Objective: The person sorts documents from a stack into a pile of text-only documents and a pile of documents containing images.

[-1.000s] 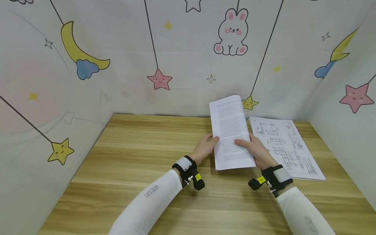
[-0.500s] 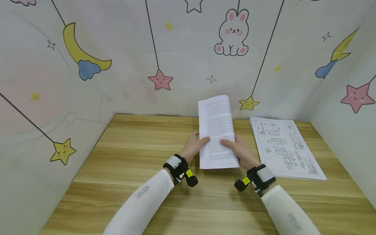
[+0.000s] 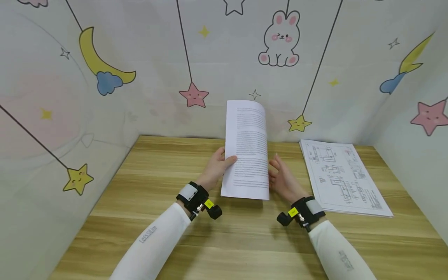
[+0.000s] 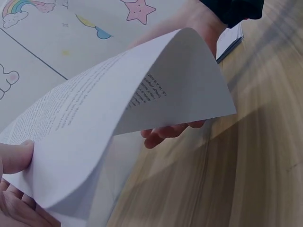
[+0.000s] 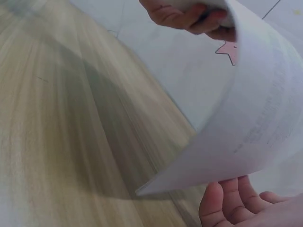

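Observation:
Printed sheets of paper (image 3: 246,151), covered in lines of text, stand raised above the table and bow in a curve. My left hand (image 3: 215,168) pinches their left edge, thumb on the printed face and fingers behind. At the opposite edge is my right hand (image 3: 285,182), its fingers loosely bent and its thumb off the page. In the right wrist view the right fingers (image 5: 232,201) lie right at the paper's edge, gripping nothing. The left wrist view shows the sheets (image 4: 80,127) arching, with a loose corner hanging over the table.
A stack of sheets with technical drawings (image 3: 344,181) lies at the right rear of the wooden table (image 3: 168,167). Behind the table rises a pale wall cloth (image 3: 224,58) printed with stars, a moon and a rabbit. A side wall (image 3: 420,167) borders the right.
The sheets have moved left, away from the drawing stack, and now stand higher and straighter. My right hand has let go of their right edge; the left hand keeps its pinch.

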Motion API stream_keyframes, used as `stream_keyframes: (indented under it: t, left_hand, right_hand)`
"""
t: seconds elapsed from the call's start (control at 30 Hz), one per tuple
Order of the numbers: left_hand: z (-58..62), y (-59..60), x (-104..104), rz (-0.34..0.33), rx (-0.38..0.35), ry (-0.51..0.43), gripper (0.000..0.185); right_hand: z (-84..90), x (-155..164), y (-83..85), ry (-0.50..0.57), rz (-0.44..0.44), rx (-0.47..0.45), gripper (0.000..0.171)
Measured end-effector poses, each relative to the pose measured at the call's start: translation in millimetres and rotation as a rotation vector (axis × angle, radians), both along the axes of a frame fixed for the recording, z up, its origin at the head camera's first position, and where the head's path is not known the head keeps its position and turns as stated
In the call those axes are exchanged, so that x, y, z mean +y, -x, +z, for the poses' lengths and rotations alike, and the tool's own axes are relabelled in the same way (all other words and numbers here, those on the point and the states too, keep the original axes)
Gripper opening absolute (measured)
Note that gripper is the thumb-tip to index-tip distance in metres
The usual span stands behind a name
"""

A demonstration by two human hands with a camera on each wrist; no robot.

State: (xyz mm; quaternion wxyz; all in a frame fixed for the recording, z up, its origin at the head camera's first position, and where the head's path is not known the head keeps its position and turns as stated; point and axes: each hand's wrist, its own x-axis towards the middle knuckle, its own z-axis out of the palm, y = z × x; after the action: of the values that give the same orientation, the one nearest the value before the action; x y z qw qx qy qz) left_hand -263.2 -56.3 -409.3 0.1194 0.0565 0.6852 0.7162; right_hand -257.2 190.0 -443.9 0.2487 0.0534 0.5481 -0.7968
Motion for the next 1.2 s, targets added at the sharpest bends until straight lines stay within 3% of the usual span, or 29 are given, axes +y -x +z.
stream_keyframes:
  t: [0.1, 0.3, 0.67, 0.93, 1.2]
  left_hand:
    - [3.1, 0.2, -8, -0.009, 0.001, -0.005, 0.035]
    - [3.5, -0.6, -27, -0.025, -0.034, 0.03, 0.036]
    - [-12.7, 2.5, -57, 0.051, -0.066, 0.227, 0.038]
    - [-18.2, 0.6, -83, 0.098, -0.08, 0.308, 0.041]
    - [-20.3, 0.8, -113, 0.125, -0.104, 0.394, 0.053]
  right_hand:
    - [0.7, 1, 3.5, 0.013, -0.002, 0.021, 0.084]
    - [7.2, -5, 6.8, -0.022, -0.021, 0.109, 0.06]
    - [13.6, -28, 4.8, -0.337, -0.118, 0.179, 0.046]
    - [14.2, -55, 4.8, -0.538, -0.096, 0.25, 0.045]
    - [10.8, -88, 9.9, -0.559, -0.034, 0.281, 0.055]
